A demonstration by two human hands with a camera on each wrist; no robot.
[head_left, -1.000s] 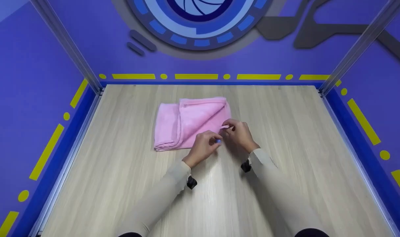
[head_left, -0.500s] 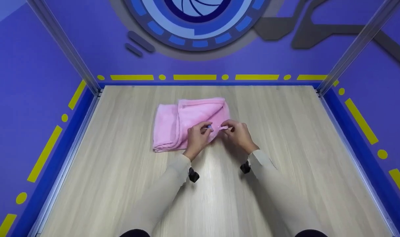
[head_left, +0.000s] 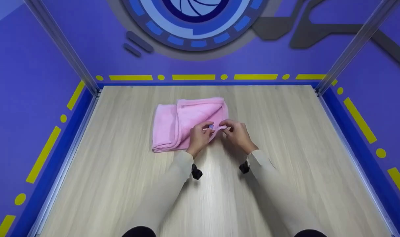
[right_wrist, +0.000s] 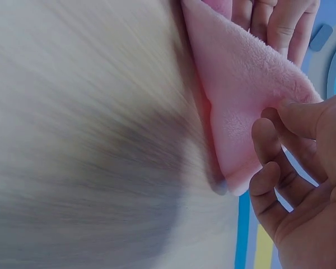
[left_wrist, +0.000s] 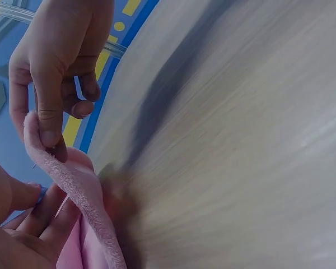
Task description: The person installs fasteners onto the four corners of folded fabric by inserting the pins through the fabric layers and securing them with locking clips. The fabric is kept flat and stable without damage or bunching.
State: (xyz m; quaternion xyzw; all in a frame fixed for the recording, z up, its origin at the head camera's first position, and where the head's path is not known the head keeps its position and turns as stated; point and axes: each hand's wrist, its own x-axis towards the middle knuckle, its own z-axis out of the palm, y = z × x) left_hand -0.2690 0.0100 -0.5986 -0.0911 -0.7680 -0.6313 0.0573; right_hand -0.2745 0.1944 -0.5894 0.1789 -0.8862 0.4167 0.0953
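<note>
A pink plush towel (head_left: 193, 112) lies folded on the wooden table, its upper layer turned back diagonally. My right hand (head_left: 238, 134) pinches the raised edge at the towel's near right corner between thumb and forefinger; the right wrist view shows the other fingers loosely curled below. Just left of it, my left hand (head_left: 199, 138) pinches a small blue piece (head_left: 211, 126) between thumb and forefinger, over the towel. Thin light lines run out beside this piece in the left wrist view; I cannot tell its kind. There the lifted towel edge (left_wrist: 81, 196) passes right beside the left fingers.
The pale wooden table (head_left: 285, 131) spreads around the towel. Blue panels (head_left: 275, 62) with yellow markings enclose its back and sides, joined by metal corner posts (head_left: 63, 49). A small black device (head_left: 196, 171) sits at each wrist.
My left hand has moved up and slightly left with the blue piece, from the towel's near edge to over the towel. The right hand keeps its pinch, nearly still.
</note>
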